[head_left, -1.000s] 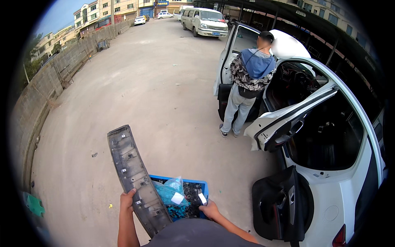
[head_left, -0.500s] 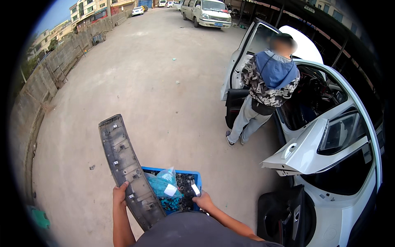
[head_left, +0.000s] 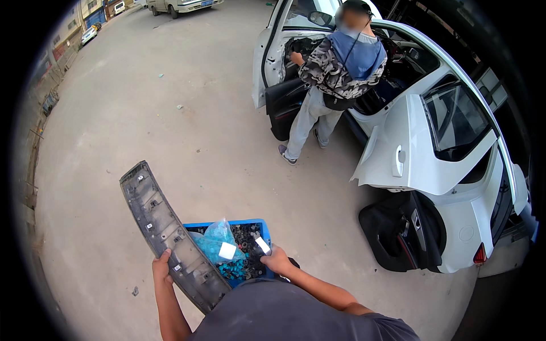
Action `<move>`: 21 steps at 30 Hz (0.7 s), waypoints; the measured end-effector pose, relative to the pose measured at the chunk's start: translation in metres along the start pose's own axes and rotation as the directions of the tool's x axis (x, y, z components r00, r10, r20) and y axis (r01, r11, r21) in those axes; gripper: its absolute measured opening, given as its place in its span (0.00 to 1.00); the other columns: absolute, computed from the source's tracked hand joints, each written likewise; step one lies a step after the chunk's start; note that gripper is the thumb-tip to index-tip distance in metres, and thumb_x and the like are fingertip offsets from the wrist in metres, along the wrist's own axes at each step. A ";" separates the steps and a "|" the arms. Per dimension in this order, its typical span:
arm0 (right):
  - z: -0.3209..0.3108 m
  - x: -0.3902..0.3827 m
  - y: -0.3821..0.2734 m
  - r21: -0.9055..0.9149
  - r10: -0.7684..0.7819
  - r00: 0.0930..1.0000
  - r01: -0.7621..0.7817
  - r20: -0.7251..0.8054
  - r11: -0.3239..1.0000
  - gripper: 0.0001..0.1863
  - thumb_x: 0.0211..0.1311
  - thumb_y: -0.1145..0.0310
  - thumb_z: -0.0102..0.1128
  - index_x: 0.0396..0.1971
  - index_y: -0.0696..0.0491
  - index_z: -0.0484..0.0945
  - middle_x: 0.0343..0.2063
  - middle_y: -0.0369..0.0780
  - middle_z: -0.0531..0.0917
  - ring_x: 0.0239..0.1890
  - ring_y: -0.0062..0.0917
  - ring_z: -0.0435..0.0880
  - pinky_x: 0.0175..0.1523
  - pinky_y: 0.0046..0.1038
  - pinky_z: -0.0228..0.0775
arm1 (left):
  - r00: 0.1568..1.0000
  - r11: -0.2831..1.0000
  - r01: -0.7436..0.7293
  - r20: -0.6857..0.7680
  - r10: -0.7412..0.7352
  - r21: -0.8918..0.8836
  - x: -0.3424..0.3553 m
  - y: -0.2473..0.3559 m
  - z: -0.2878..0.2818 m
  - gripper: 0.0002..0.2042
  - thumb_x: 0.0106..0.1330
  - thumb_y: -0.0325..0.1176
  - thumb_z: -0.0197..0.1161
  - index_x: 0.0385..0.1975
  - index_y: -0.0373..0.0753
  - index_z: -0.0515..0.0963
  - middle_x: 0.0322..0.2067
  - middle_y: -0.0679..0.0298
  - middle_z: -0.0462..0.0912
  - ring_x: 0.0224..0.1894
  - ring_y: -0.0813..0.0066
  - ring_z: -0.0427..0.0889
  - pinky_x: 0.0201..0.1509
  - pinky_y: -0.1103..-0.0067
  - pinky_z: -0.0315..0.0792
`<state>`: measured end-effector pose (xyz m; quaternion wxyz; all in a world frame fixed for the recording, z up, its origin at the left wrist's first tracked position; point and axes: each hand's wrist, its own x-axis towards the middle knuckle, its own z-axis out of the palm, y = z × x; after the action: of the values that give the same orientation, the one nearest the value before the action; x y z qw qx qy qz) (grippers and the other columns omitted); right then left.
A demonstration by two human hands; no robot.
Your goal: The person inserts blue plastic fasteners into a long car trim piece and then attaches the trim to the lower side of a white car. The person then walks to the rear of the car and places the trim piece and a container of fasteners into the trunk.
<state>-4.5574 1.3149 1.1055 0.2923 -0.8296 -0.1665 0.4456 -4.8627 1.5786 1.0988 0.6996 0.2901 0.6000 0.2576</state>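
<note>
My left hand (head_left: 161,266) grips the edge of a long grey plastic car trim panel (head_left: 153,219) that slants up and to the left. The panel lies across the left side of a blue plastic crate (head_left: 263,227) carried in front of my body. My right hand (head_left: 277,261) holds the crate's right rim. Inside the crate lie several small dark clips and fasteners (head_left: 248,236) and a clear bluish plastic bag (head_left: 215,241) with a white tag.
A white car (head_left: 449,142) stands at the right with its front and rear doors open. Another person (head_left: 330,74) leans into the front door opening. A detached black door panel (head_left: 398,233) leans by the rear wheel. Parked vehicles (head_left: 176,4) sit far across the concrete yard (head_left: 170,102).
I have walked closer to the white car, which now looms larger on the right. The panel and crate stay in my hands in the same grip.
</note>
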 end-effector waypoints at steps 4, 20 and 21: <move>0.023 0.030 0.001 0.042 0.153 0.986 -0.151 -0.061 0.988 0.21 0.48 0.66 0.66 0.40 0.62 0.75 0.25 0.41 0.81 0.28 0.29 0.81 0.36 0.33 0.74 | 0.994 0.988 0.090 0.058 -0.098 0.129 0.072 0.012 0.036 0.15 0.62 0.31 0.67 0.44 0.29 0.79 0.37 0.55 0.85 0.34 0.64 0.86 0.38 0.70 0.82; 0.160 0.369 0.282 0.070 0.595 0.774 -0.595 -0.216 0.800 0.19 0.46 0.70 0.64 0.40 0.59 0.77 0.25 0.38 0.81 0.27 0.26 0.80 0.35 0.32 0.73 | 0.890 0.830 0.407 0.040 -0.455 0.381 0.469 -0.334 0.131 0.12 0.60 0.31 0.71 0.40 0.32 0.82 0.33 0.65 0.84 0.33 0.77 0.81 0.40 0.77 0.75; 0.176 0.422 0.328 0.070 0.584 0.781 -0.585 -0.221 0.808 0.19 0.45 0.70 0.64 0.40 0.60 0.77 0.26 0.38 0.81 0.28 0.27 0.80 0.36 0.33 0.73 | 0.893 0.834 0.410 0.022 -0.449 0.370 0.512 -0.387 0.134 0.12 0.60 0.32 0.71 0.40 0.32 0.82 0.33 0.65 0.84 0.33 0.77 0.81 0.41 0.77 0.75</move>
<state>-4.4685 1.3469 0.5507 0.1563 -0.8867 0.1335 0.4142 -4.6496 1.6576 0.4842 0.7066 0.2829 0.6477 -0.0349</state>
